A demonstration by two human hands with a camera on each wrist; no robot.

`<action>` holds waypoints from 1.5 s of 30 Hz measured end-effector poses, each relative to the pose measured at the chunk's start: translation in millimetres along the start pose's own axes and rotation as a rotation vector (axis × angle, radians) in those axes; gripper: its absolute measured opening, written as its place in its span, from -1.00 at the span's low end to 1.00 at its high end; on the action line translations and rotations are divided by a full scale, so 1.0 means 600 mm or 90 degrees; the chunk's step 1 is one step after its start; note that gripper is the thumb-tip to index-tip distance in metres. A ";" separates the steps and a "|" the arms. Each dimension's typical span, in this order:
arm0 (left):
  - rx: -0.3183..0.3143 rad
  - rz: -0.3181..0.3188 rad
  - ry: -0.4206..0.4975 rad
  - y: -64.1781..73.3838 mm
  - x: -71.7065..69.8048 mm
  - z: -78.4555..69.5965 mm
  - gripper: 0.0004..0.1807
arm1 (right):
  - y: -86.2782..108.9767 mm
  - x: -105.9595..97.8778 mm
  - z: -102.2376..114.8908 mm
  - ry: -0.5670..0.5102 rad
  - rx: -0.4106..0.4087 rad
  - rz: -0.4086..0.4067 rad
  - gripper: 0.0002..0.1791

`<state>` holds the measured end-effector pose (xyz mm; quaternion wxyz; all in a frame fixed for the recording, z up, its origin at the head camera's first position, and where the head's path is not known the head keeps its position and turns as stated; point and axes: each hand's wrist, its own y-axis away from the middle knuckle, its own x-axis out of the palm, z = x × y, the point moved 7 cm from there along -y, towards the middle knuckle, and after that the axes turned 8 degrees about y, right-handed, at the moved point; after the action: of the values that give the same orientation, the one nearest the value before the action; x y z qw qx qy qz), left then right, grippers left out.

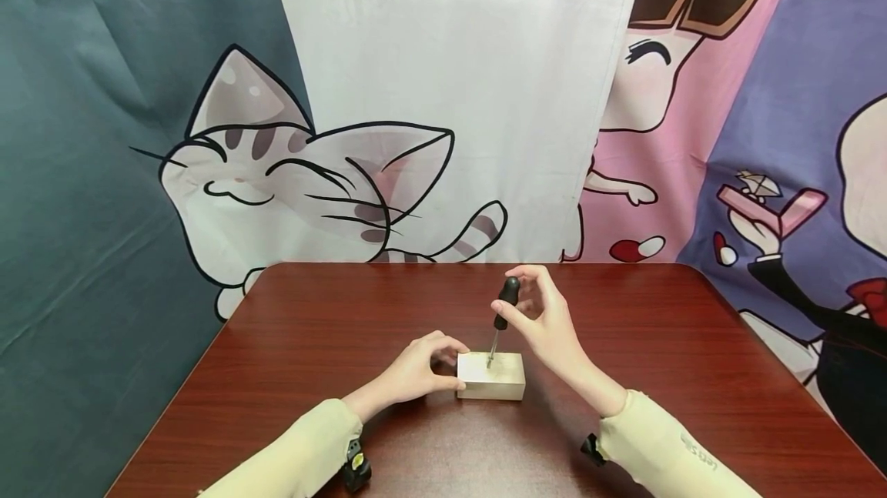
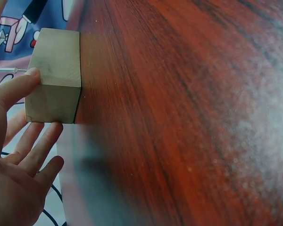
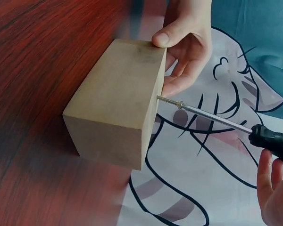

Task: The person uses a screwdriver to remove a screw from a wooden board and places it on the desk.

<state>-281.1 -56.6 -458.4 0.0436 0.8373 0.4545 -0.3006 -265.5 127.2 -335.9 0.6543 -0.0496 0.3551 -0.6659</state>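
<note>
A pale wooden block lies on the table, held at its left end by my left hand, thumb on the near side and fingers at the far side. From the block's top a screw sticks up, slightly tilted, its lower end in the wood. The tip of a screwdriver meets the screw head in the right wrist view. My right hand grips the screwdriver's black handle between thumb and fingers, above the block. In the left wrist view, my left thumb presses the block's edge.
The dark red wooden table has rounded far corners. Behind it hangs a cloth backdrop with cartoon figures. Black wrist devices sit at both sleeve cuffs, close over the table.
</note>
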 end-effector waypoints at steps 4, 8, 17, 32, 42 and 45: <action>0.000 0.001 0.004 0.000 0.000 -0.001 -0.50 | -0.001 -0.003 0.002 -0.026 0.002 0.006 -0.53; -0.004 0.004 0.007 0.001 0.000 -0.001 -0.50 | -0.002 -0.001 -0.021 -0.050 0.007 0.021 -0.52; -0.013 0.000 0.014 0.001 -0.001 -0.001 -0.51 | 0.000 0.006 -0.029 -0.089 -0.042 0.091 -0.40; -0.020 -0.001 -0.002 0.000 0.001 0.001 -0.50 | 0.003 0.007 -0.029 -0.018 -0.030 -0.017 -0.39; -0.018 -0.002 -0.003 0.001 0.001 0.001 -0.50 | 0.001 0.004 -0.028 -0.061 -0.020 0.021 -0.49; -0.015 -0.004 -0.005 0.001 0.001 0.001 -0.50 | 0.000 0.005 -0.034 -0.062 -0.036 0.039 -0.51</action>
<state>-280.9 -56.7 -459.3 0.0544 0.8342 0.4602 -0.2989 -276.7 132.8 -352.4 0.6892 -0.0899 0.3428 -0.6321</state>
